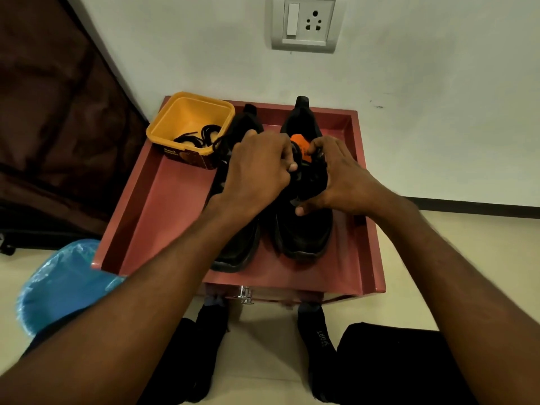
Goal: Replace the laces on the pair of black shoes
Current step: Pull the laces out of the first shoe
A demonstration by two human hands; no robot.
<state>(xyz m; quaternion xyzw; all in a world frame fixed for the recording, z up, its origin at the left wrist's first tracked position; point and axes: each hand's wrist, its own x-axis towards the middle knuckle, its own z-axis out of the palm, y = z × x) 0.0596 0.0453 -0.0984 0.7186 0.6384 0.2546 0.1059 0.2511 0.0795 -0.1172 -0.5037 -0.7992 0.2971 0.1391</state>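
Two black shoes stand side by side, toes toward me, on a red tray-topped stand (pixel 163 217). The right shoe (pixel 306 235) has an orange insole showing at its opening. My left hand (pixel 257 171) pinches a black lace at that shoe's upper eyelets. My right hand (pixel 336 179) grips the shoe's tongue and lace area, fingers curled at the eyelets and thumb on the vamp. The left shoe (pixel 236 252) is partly hidden under my left forearm. A yellow tub (pixel 190 112) at the tray's far left holds black laces (pixel 201 134).
The stand sits against a white wall with a switch and socket plate (pixel 305 23). A blue plastic-covered bin (pixel 58 285) stands at the left on the floor. A dark cloth cabinet (pixel 49 127) fills the left side. My socked feet (pixel 317 340) rest below the stand.
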